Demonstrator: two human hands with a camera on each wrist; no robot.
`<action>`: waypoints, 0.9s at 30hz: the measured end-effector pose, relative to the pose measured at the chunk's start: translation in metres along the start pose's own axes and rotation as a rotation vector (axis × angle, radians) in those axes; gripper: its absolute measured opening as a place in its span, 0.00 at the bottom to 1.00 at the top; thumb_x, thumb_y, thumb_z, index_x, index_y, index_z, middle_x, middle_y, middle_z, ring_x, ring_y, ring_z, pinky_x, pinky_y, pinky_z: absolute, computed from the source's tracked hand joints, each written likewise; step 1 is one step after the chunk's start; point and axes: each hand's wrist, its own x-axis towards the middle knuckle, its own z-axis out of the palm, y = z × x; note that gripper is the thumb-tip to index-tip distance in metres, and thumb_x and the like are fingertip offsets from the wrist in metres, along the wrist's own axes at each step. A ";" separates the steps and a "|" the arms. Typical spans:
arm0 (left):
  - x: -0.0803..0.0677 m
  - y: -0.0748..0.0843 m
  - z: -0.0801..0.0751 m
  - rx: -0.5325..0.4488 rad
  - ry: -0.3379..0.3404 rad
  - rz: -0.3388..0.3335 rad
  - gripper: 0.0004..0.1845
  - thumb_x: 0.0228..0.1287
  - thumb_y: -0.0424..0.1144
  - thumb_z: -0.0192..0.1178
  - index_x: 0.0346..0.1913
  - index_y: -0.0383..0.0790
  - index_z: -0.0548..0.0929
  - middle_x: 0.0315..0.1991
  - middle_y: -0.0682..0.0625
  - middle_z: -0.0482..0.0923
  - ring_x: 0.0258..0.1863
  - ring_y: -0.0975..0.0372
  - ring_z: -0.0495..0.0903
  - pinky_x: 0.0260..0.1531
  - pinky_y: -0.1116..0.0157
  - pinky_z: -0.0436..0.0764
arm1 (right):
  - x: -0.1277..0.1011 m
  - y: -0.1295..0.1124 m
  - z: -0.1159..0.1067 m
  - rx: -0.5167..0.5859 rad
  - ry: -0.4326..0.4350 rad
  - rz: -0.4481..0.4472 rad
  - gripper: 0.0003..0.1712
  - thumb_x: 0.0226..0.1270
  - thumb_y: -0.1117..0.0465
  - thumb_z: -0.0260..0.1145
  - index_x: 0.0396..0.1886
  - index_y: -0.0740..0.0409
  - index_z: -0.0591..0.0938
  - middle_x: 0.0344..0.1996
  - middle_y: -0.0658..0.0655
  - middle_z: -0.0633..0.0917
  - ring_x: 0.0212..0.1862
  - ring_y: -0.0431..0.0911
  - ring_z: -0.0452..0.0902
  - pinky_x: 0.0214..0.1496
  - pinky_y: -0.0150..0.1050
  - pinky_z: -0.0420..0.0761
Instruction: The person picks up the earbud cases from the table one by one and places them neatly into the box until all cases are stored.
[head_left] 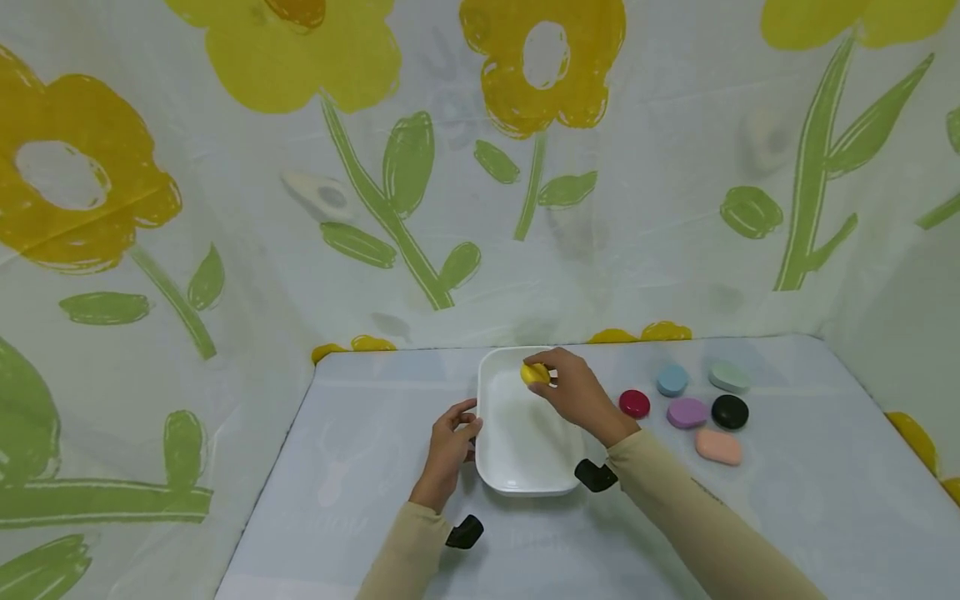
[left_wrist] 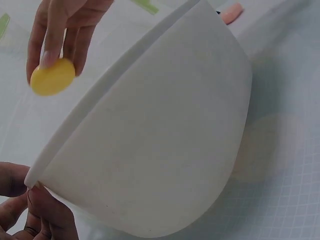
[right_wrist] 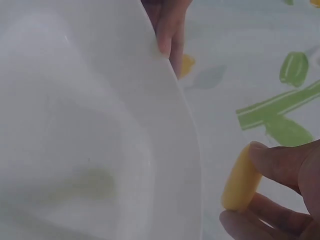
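Observation:
My right hand [head_left: 579, 390] pinches a yellow soap bar [head_left: 533, 373], round and smooth, over the far part of a white rectangular tray [head_left: 527, 446]. In the right wrist view the thumb and fingers grip the yellow soap [right_wrist: 241, 181] at opposite edges, apart from the tray wall. My left hand [head_left: 447, 450] holds the tray by its left rim; the left wrist view shows thumb and fingers pinching the rim [left_wrist: 65, 132]. The tray's inside holds nothing that I can see.
Right of the tray lie several soaps: red [head_left: 634, 404], blue [head_left: 672, 381], pale green [head_left: 729, 377], purple [head_left: 687, 412], black [head_left: 730, 412] and peach [head_left: 718, 447]. A flower-printed white curtain [head_left: 645, 233] hangs behind the white table [head_left: 360, 467].

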 end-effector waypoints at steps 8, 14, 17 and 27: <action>-0.001 -0.001 0.002 0.001 -0.015 -0.010 0.23 0.79 0.34 0.60 0.72 0.35 0.77 0.49 0.45 0.77 0.28 0.63 0.76 0.22 0.68 0.79 | 0.025 -0.002 0.023 -0.098 -0.066 0.039 0.21 0.69 0.68 0.75 0.60 0.65 0.86 0.60 0.64 0.85 0.58 0.58 0.82 0.64 0.53 0.82; 0.000 -0.002 0.004 0.003 -0.022 -0.014 0.23 0.79 0.34 0.60 0.72 0.35 0.76 0.48 0.46 0.77 0.29 0.62 0.76 0.22 0.68 0.78 | 0.039 0.005 0.036 -0.091 -0.100 0.104 0.19 0.69 0.68 0.75 0.58 0.66 0.86 0.56 0.66 0.86 0.56 0.59 0.84 0.57 0.51 0.86; 0.001 -0.003 0.004 0.006 -0.023 -0.018 0.23 0.79 0.33 0.60 0.72 0.34 0.76 0.48 0.46 0.76 0.30 0.62 0.76 0.22 0.69 0.78 | 0.042 0.008 0.040 -0.085 -0.093 0.135 0.18 0.69 0.67 0.75 0.57 0.67 0.86 0.54 0.67 0.86 0.56 0.61 0.84 0.54 0.50 0.87; 0.001 0.001 0.005 0.009 -0.028 -0.016 0.23 0.79 0.32 0.59 0.72 0.31 0.75 0.47 0.46 0.77 0.31 0.61 0.76 0.21 0.69 0.77 | 0.048 0.014 0.048 -0.097 -0.084 0.175 0.17 0.72 0.68 0.71 0.58 0.67 0.85 0.54 0.68 0.86 0.56 0.61 0.83 0.58 0.52 0.85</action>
